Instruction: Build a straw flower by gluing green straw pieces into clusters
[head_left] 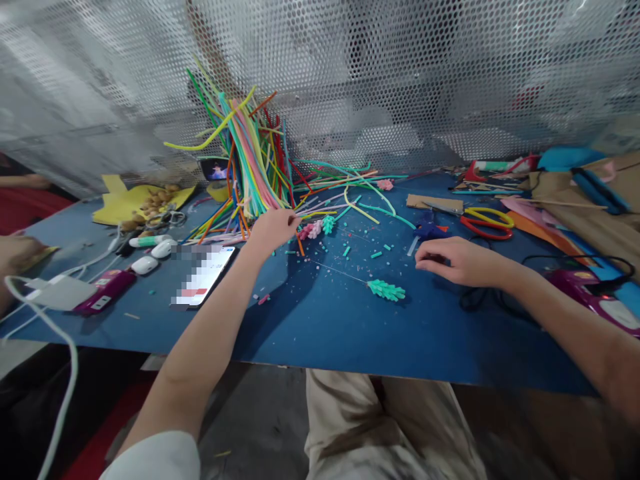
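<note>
Blue tabletop [310, 333] dotted with scraps [377, 255], perforated metal [400, 80] behind, left hand [273, 230] near pipe cleaners [253, 163] (cannot tell whether grasping), right hand [453, 260] near green sprig [386, 291], fingers released.

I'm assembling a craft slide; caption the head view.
Left hand by colourful stems, right hand near a green sprig, over a blue table.

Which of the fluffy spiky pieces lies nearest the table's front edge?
The green piece with a thin strand running from its left end; the other green piece and the pink pieces lie farther back.
</note>
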### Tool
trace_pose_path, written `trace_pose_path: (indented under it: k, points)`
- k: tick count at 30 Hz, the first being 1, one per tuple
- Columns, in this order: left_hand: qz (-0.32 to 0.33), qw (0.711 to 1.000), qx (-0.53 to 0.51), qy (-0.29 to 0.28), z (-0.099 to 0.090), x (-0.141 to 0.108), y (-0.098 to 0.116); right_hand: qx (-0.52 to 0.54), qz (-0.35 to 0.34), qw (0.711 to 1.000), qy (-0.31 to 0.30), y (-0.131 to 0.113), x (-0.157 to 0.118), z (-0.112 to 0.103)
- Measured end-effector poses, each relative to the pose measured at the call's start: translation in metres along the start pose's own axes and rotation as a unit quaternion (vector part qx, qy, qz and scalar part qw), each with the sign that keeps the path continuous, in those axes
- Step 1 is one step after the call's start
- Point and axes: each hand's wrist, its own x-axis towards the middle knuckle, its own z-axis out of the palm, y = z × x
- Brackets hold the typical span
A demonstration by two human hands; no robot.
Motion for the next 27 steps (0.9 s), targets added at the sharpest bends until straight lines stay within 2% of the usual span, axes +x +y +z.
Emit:
trace_pose_path:
  k: [3,6,11,15,18,21,25,27]
  points:
    - [0.005,1.0,0.014,0.007,-0.002,-0.002,0.013,0.004,-0.026,1.0,0.016,0.005,0.001,0.002]
    - [0.021,0.999,0.018,0.019,0.0,-0.004,0.021,-0.018,-0.059,0.996,0.071,0.004,0.002,0.002]
    - [0.076,0.995,0.014,0.061,0.009,-0.005,0.022,-0.079,-0.04,0.986,0.139,-0.001,0.001,0.001]
    - [0.061,0.996,0.031,0.052,0.016,-0.004,0.018,-0.124,-0.028,0.98,0.154,0.003,0.002,0.003]
    - [0.043,0.998,0.05,0.018,0.019,-0.002,0.016,-0.146,0.004,0.972,0.183,0.002,0.003,0.004]
    - [0.037,0.997,0.069,-0.001,0.02,-0.001,0.016,-0.167,0.062,0.95,0.258,0.001,0.004,0.003]
    - [0.048,0.997,0.058,0.028,0.015,-0.004,0.023,-0.172,0.159,0.902,0.363,0.001,0.001,-0.002]
    - [0.065,0.996,0.033,0.048,0.012,-0.008,0.03,-0.164,0.179,0.884,0.399,0.001,-0.003,-0.006]
